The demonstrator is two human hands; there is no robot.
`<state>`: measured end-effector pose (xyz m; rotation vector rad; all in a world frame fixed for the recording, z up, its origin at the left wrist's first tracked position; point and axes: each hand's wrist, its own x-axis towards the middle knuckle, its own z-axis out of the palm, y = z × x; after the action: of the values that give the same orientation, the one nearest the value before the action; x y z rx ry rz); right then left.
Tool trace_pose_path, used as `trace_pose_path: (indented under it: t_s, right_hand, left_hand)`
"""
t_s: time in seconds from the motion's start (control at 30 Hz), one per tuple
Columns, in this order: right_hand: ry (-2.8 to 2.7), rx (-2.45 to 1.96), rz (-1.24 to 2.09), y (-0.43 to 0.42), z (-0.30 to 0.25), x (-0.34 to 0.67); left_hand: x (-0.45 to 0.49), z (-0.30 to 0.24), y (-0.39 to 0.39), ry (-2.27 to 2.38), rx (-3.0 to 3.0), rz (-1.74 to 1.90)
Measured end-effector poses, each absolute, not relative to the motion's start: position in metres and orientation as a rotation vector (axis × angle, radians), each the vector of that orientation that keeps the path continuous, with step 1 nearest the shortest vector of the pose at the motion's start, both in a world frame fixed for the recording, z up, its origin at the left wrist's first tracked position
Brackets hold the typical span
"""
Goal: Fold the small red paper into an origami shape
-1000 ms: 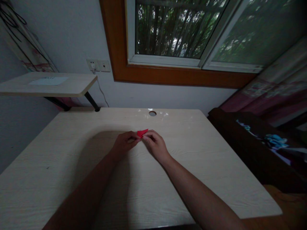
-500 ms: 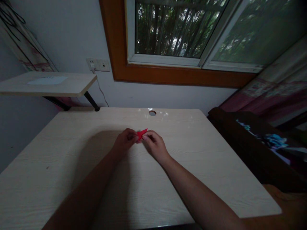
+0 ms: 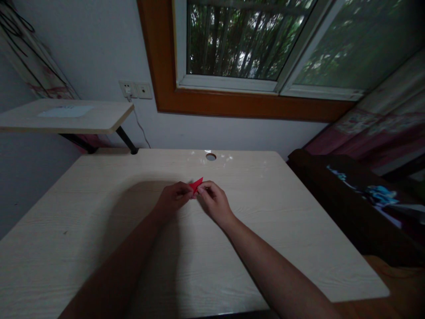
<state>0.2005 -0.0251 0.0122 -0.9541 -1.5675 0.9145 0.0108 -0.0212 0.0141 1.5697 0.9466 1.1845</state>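
Note:
A small piece of folded red paper [image 3: 195,184], with a pointed corner sticking up to the right, is held between my two hands over the middle of the desk [image 3: 265,212]. My left hand [image 3: 174,197] pinches its left side, fingers closed. On the other side, my right hand [image 3: 214,199] grips the right edge between thumb and fingers. The fingertips cover much of the paper, so its full folded shape is hidden.
Behind the hands, a round cable hole [image 3: 211,157] pierces the desk near the wall. A raised shelf [image 3: 109,119] with a white sheet [image 3: 66,111] stands at the back left. Dark furniture [image 3: 332,195] sits right of the desk, below a curtain [image 3: 372,119].
My left fingers have shifted slightly down and to the right along the red paper. Its pointed corner has moved a little to the left. My right hand is nearly still.

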Motion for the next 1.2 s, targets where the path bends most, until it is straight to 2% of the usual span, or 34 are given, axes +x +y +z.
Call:
trace_pose_path:
  t_s: [0.5,0.87,1.2]
  right_hand:
    - [-1.463,-0.884,1.037,-0.026,0.017,0.196]
    - [-1.362,-0.871,1.123,-0.023,0.012,0.197]
    - [-1.27,-0.876,1.232,-0.023,0.013,0.195]
  left_hand:
    - [0.013,0.023,-0.023,1.091,1.702,1.229]
    - [0.011,0.013,-0.024,0.876,1.549,1.194]
    - [0.015,0.015,-0.023,0.986,1.593,1.201]
